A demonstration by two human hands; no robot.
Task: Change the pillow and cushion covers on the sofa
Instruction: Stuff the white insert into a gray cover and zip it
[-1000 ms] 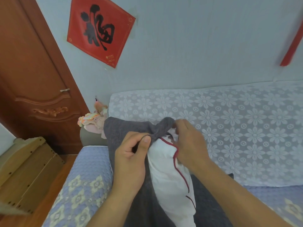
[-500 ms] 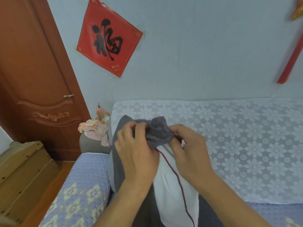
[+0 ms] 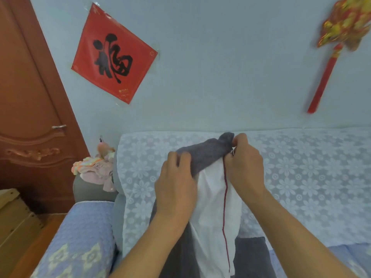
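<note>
Between both hands' grip [image 3: 230, 152]: grey cover [image 3: 204, 155] over white pillow [image 3: 212, 201].

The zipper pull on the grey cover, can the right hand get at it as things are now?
Probably yes. The right hand is already at the top corner of the grey cover, its fingers pinched beside the small metal zipper pull, with nothing between them.

Pillow [image 3: 212, 197] upright before sofa backrest [image 3: 301, 177]; clothes pile [image 3: 94, 169] on armrest left; door [image 3: 26, 117] far left.
</note>
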